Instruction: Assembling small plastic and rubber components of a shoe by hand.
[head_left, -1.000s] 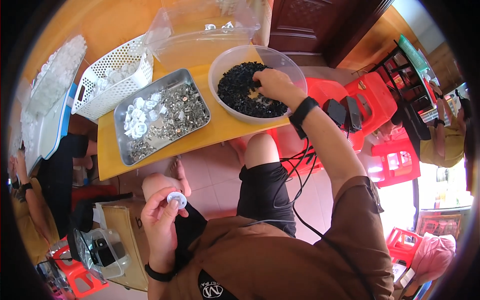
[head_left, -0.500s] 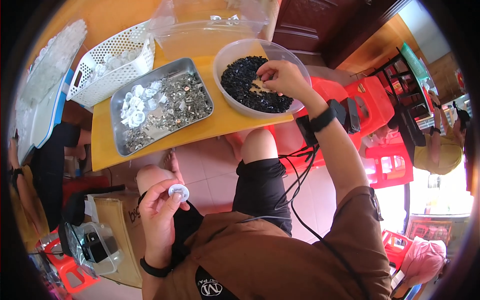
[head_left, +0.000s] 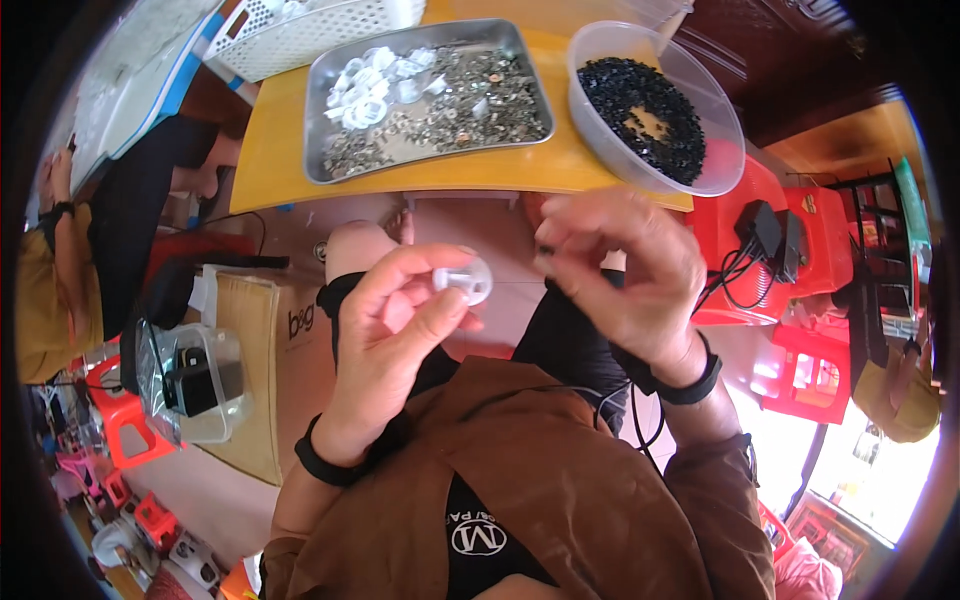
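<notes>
My left hand (head_left: 400, 325) pinches a round white plastic part (head_left: 468, 281) between thumb and fingers, held over my lap. To its right, my right hand (head_left: 630, 270) is raised with thumb and forefinger pinched on a small black piece (head_left: 545, 250), slightly blurred. A small gap lies between that piece and the white part. Beyond my right hand stands a clear round tub (head_left: 722, 178) of small black pieces (head_left: 640, 95). A metal tray (head_left: 318, 160) on the table holds white plastic parts (head_left: 368, 85) and many small metal pieces (head_left: 470, 100).
The yellow table (head_left: 262, 170) carries a white perforated basket (head_left: 270, 50) at the far left. Red stools (head_left: 735, 220) and black cables (head_left: 725, 280) are on the right. A cardboard box (head_left: 255, 400) and a clear container (head_left: 222, 425) stand at left; another person's arm (head_left: 65, 240) shows there.
My right hand has left the black pieces in the tub and come back beside the white part with one piece. My left hand has risen with the white part. The view has shifted.
</notes>
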